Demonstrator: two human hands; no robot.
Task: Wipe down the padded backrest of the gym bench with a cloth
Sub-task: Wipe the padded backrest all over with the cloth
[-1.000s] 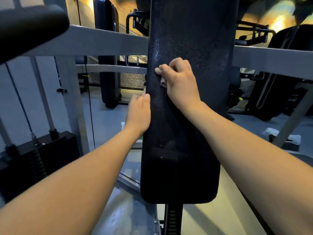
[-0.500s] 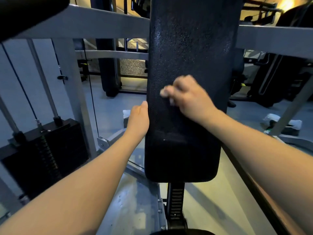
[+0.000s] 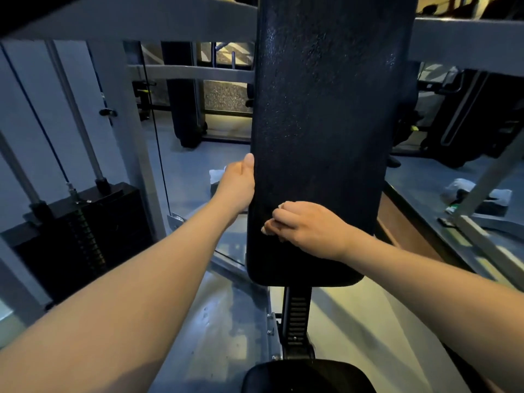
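The padded backrest [image 3: 326, 131] stands upright in the middle of the view, a long black slab with rounded lower corners and a pebbled, faintly glossy skin that catches small glints of light. The left hand [image 3: 236, 185] grips the backrest's left edge about two thirds of the way down, thumb laid up along the front rim and fingers wrapped out of sight behind it. The right hand [image 3: 304, 225] presses on the backrest's lower front face, fingers curled into a loose fist around the cloth [image 3: 282, 206], of which only a pale sliver shows above the knuckles. Below the backrest a black ribbed adjustment post [image 3: 297, 321] drops down to the rounded edge of a black seat pad [image 3: 306, 375]. Left of the backrest sits a dark weight stack [image 3: 82, 236] of flat plates, with smooth steel guide rods rising from it. Grey painted frame bars [image 3: 136, 21] of square section cross behind the backrest's upper part
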